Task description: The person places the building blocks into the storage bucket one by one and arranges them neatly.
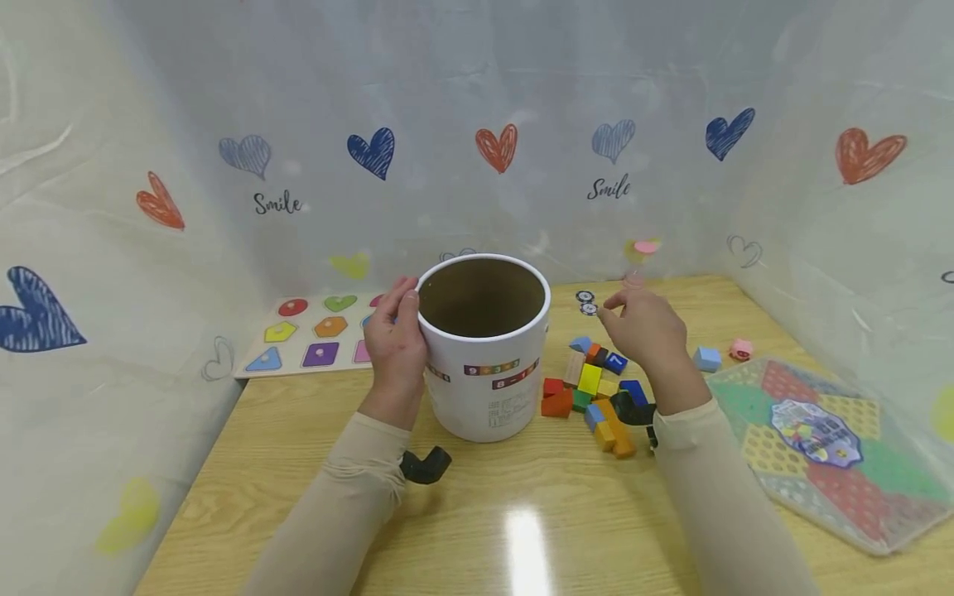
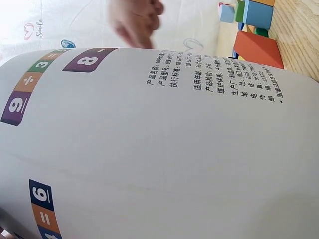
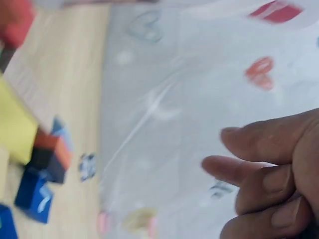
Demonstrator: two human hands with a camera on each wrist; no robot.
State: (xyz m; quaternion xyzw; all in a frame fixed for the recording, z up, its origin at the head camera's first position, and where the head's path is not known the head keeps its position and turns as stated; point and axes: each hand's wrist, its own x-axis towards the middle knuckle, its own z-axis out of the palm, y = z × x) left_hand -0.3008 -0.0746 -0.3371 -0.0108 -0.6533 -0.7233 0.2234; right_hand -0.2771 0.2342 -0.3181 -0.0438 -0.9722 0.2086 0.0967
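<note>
While the right hand (image 1: 647,323) hovers beside two flat chips (image 1: 589,310), a missed pinch looks the likeliest slip.

Its thumb and forefinger stand apart with nothing visible between them, the other fingers curled; the chips lie at two o'clock from the white bucket (image 1: 483,352) and, being thin on a smooth desk (image 1: 440,538), could skid rather than lift. The left hand (image 1: 398,339) holds the bucket at its nine o'clock rim, fingers bent around it; uneven pressure there might tip the tall, upright bucket. Loose coloured blocks (image 1: 590,380) lie at three o'clock from it, and the black mount (image 1: 632,409) on the right wrist hangs near them, so a low forearm sweep could scatter some.
</note>
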